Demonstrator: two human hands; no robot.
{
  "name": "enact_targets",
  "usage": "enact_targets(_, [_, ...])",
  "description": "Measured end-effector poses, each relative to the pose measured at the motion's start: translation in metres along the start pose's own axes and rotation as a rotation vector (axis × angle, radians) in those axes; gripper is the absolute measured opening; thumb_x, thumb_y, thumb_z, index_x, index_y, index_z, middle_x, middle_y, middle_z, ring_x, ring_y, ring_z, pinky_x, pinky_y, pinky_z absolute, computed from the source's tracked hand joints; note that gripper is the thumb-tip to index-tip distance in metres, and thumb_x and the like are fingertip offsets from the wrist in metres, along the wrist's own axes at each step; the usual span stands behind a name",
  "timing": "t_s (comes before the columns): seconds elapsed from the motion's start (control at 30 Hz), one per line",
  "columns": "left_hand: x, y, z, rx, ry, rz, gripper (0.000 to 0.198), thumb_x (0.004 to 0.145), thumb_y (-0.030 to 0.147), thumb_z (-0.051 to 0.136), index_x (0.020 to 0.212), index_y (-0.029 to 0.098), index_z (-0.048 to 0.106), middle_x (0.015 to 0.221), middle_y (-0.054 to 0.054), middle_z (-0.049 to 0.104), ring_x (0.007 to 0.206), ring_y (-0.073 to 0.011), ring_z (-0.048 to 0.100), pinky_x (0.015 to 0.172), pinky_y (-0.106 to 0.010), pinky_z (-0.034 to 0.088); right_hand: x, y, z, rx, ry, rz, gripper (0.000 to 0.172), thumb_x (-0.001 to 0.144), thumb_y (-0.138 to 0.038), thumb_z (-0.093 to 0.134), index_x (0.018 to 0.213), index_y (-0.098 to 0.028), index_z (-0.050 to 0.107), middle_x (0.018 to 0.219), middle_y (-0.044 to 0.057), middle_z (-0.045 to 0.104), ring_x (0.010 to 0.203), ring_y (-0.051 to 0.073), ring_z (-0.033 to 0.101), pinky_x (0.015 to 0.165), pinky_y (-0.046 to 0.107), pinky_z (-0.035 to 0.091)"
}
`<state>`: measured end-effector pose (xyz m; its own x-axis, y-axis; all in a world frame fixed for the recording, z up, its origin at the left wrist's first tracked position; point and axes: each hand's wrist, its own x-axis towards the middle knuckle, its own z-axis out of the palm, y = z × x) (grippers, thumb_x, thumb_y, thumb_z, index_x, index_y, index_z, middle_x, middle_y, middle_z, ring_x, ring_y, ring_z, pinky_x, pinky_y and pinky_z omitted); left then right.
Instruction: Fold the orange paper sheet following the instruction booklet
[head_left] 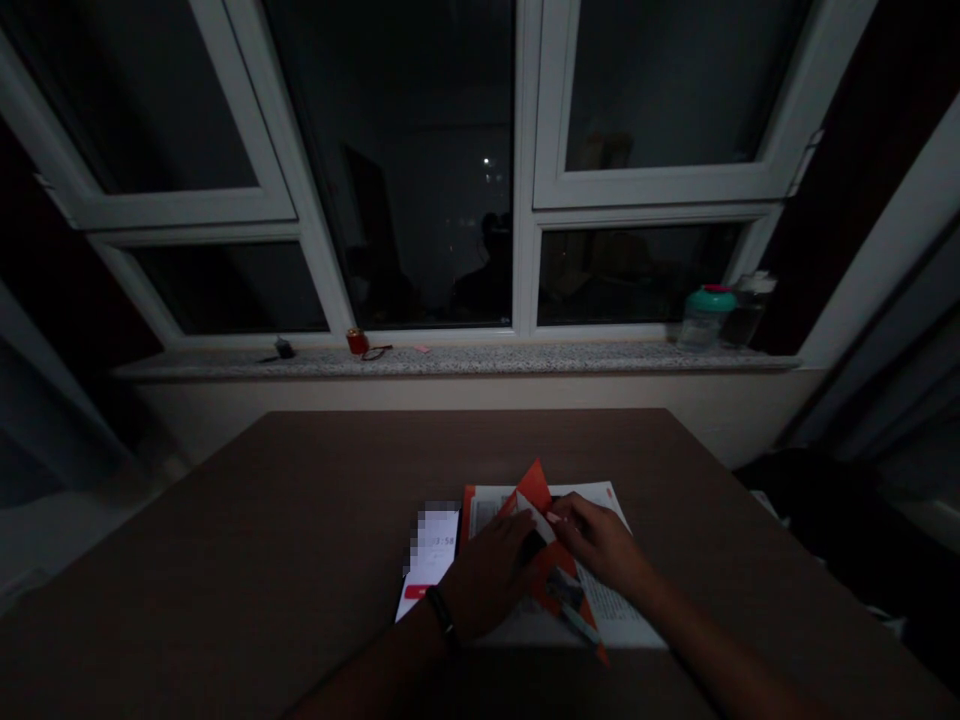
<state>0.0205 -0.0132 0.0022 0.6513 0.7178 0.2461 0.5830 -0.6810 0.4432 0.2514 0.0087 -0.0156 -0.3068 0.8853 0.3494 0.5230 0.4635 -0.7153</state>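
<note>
A folded sheet of orange paper (534, 484), with a white inner side and a printed patch, lies over printed pages (622, 610) on the table. My left hand (491, 570), with a dark band on its wrist, is closed on the paper's left side, its fingertips by the white fold. From the right, my right hand (600, 540) pinches the paper's edge close to the left fingertips. Part of the sheet is hidden beneath my left hand. Left of the pages lies a phone (433, 550) with a lit screen, partly behind my left forearm.
The brown table (315, 500) reaches toward a speckled windowsill (480, 360). On the sill stand a small red jar (357, 342), a small dark bottle (283, 347) and a clear container with a teal lid (706, 318). Dark windows rise behind, and the room is dim.
</note>
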Motion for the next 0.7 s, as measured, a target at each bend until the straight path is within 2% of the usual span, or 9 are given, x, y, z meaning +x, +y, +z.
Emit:
enact_targets(0.13, [0.001, 0.003, -0.001, 0.051, -0.023, 0.035, 0.041, 0.105, 0.036, 0.045, 0.144, 0.025, 0.038, 0.151, -0.009, 0.042, 0.140, -0.0246, 0.038, 0.115, -0.047, 0.033, 0.001, -0.008, 0.003, 0.012, -0.006, -0.056, 0.024, 0.100, -0.033, 0.044, 0.108, -0.023, 0.065, 0.100, 0.005, 0.069, 0.087, 0.019, 0.064, 0.076, 0.029, 0.048])
enact_targets(0.27, [0.001, 0.007, -0.001, 0.088, 0.005, 0.066, 0.037, 0.104, 0.034, 0.050, 0.140, 0.027, 0.044, 0.149, -0.009, 0.041, 0.140, -0.0250, 0.035, 0.114, -0.046, 0.035, 0.002, -0.011, 0.002, -0.009, 0.017, -0.064, 0.024, 0.102, -0.034, 0.043, 0.109, -0.024, 0.063, 0.100, 0.006, 0.067, 0.092, 0.021, 0.064, 0.083, 0.031, 0.048])
enact_targets(0.43, [0.002, 0.009, -0.005, 0.069, -0.013, 0.078, 0.043, 0.101, 0.035, 0.054, 0.143, 0.032, 0.042, 0.136, -0.009, 0.048, 0.125, -0.0262, 0.049, 0.105, -0.045, 0.043, -0.003, -0.005, 0.002, -0.036, 0.013, -0.112, 0.021, 0.100, -0.033, 0.048, 0.114, -0.025, 0.061, 0.110, 0.007, 0.067, 0.101, 0.023, 0.063, 0.090, 0.035, 0.047])
enact_targets(0.53, [0.002, 0.009, -0.008, 0.078, -0.047, 0.111, 0.050, 0.101, 0.033, 0.055, 0.147, 0.035, 0.036, 0.133, -0.007, 0.051, 0.122, -0.0260, 0.050, 0.105, -0.045, 0.043, -0.005, -0.002, 0.003, -0.047, -0.011, -0.133, 0.022, 0.099, -0.031, 0.050, 0.117, -0.025, 0.060, 0.116, 0.008, 0.067, 0.107, 0.024, 0.061, 0.093, 0.036, 0.047])
enact_targets(0.7, [0.002, 0.004, -0.005, 0.093, -0.060, 0.174, 0.052, 0.098, 0.038, 0.059, 0.145, 0.036, 0.037, 0.132, -0.005, 0.051, 0.122, -0.0265, 0.050, 0.106, -0.048, 0.041, -0.005, -0.001, 0.003, -0.007, -0.057, -0.096, 0.026, 0.100, -0.035, 0.048, 0.121, -0.025, 0.059, 0.113, 0.007, 0.069, 0.101, 0.022, 0.065, 0.089, 0.033, 0.049])
